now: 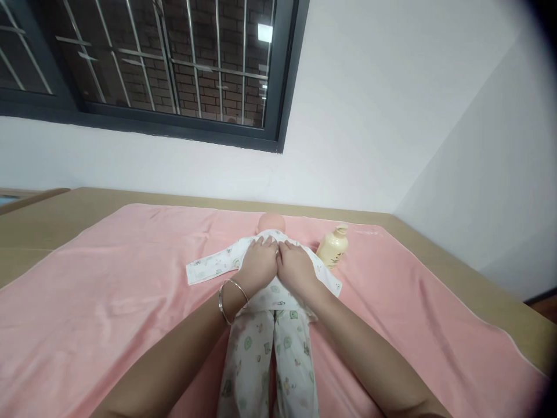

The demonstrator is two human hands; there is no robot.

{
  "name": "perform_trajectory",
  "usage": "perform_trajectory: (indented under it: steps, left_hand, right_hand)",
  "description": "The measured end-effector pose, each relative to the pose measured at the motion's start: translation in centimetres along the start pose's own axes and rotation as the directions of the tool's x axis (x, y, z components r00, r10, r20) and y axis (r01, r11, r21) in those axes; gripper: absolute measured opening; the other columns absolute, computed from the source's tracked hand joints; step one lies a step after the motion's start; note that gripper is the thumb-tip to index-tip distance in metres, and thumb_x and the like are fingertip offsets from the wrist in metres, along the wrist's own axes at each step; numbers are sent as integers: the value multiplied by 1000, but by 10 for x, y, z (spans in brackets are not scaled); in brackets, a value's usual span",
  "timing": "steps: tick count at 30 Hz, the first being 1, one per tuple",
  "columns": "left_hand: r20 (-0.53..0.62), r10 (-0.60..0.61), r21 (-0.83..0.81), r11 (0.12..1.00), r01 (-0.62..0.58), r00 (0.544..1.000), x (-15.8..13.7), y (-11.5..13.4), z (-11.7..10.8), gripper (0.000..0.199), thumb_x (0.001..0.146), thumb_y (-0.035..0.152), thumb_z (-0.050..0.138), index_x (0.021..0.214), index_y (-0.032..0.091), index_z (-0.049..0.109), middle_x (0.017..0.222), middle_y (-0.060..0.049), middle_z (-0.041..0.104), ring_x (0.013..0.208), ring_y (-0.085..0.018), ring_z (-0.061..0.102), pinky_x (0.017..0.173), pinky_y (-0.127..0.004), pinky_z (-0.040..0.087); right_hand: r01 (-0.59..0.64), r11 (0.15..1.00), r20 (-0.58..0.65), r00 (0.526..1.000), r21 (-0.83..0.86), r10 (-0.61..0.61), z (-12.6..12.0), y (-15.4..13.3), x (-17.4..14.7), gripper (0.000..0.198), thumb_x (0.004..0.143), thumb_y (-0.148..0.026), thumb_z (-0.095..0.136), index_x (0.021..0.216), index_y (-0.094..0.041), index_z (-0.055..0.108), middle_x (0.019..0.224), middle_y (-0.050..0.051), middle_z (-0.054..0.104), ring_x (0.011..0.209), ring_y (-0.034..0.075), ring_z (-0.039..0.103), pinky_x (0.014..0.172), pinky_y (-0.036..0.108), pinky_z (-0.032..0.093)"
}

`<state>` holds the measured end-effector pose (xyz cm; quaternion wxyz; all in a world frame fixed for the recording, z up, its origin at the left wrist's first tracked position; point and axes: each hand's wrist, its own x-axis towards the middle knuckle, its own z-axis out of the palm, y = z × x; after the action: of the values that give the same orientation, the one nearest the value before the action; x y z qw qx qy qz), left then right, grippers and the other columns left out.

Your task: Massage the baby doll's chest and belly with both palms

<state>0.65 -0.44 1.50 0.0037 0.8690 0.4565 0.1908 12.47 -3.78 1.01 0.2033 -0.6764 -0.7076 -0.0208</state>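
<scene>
A baby doll lies on its back, its smooth bald head away from me. It wears a white printed long-sleeved top and matching trousers. My left hand rests on the left of the doll's chest, fingers laid over the cloth near the collar. Beside it, my right hand lies on the right of the chest with its fingers slightly bent. Both hands touch near the middle, and the thumbs are mostly hidden. One sleeve stretches out to the left. Two thin bangles circle my left wrist.
A pale yellow pump bottle stands just right of the doll, close to its sleeve. Beneath everything spreads a pink cloth, wrinkled in places, over a wooden table. A white wall and a barred window rise behind.
</scene>
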Motion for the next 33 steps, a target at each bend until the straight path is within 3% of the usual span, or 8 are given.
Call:
perform_trajectory:
  steps: [4,9,15,22,24,27,29,33]
  left_hand:
    - [50,44,-104,994,-39,998,2,-3,-8,33,89,10,40,107,16,66,114,-12,70,114,-25,61,99,-35,43]
    - [35,-120,-137,983,124,992,12,-23,14,48,97,30,35,140,12,48,152,-15,45,143,-27,37,115,-44,27]
    - [65,-256,-158,952,263,965,16,-34,28,63,98,48,34,147,9,38,158,-19,31,148,-32,24,117,-48,21]
    - [-55,-133,12,991,134,990,4,-10,13,45,99,30,36,135,8,52,146,-20,50,138,-33,42,113,-48,28]
    - [-54,-104,8,995,104,993,-1,3,3,36,96,20,38,119,11,64,129,-17,65,124,-30,57,107,-42,38]
    - [-39,-216,-85,974,212,976,-3,11,-11,31,92,15,40,95,17,71,100,-12,75,96,-25,69,89,-35,49]
    - [-73,-255,-163,957,241,964,-1,5,-13,32,91,17,41,98,18,72,102,-10,75,97,-25,70,88,-34,50]
    - [-78,-236,-334,922,197,969,12,-26,9,38,91,24,45,122,15,65,131,-11,66,123,-23,59,106,-34,42]
  right_hand:
    - [61,990,-11,998,124,-61,-6,-3,-3,37,94,-18,35,116,-16,64,117,11,68,109,24,60,96,33,39]
    - [6,985,-20,1000,175,-2,20,21,15,48,100,-32,32,140,-12,51,148,14,47,140,26,38,115,38,25]
    - [-59,991,11,998,123,58,38,39,24,55,102,-47,29,148,-18,41,156,15,37,146,29,28,118,50,15]
    - [97,995,-91,991,37,-93,21,22,11,45,101,-29,31,135,-10,54,138,17,56,131,27,48,112,40,29]
    - [119,992,-94,989,50,-114,12,11,4,40,99,-24,34,127,-12,60,128,15,63,121,25,54,105,35,36]
    - [147,982,-106,985,122,-134,5,2,-3,36,100,-26,34,119,-19,64,120,9,68,114,22,59,97,30,41]
    - [162,975,-130,981,152,-142,7,4,-1,39,102,-29,32,119,-21,65,124,7,67,118,21,57,102,30,39]
    - [121,978,-132,986,172,-99,24,24,16,45,103,-34,31,133,-15,57,142,11,56,135,22,45,114,35,27]
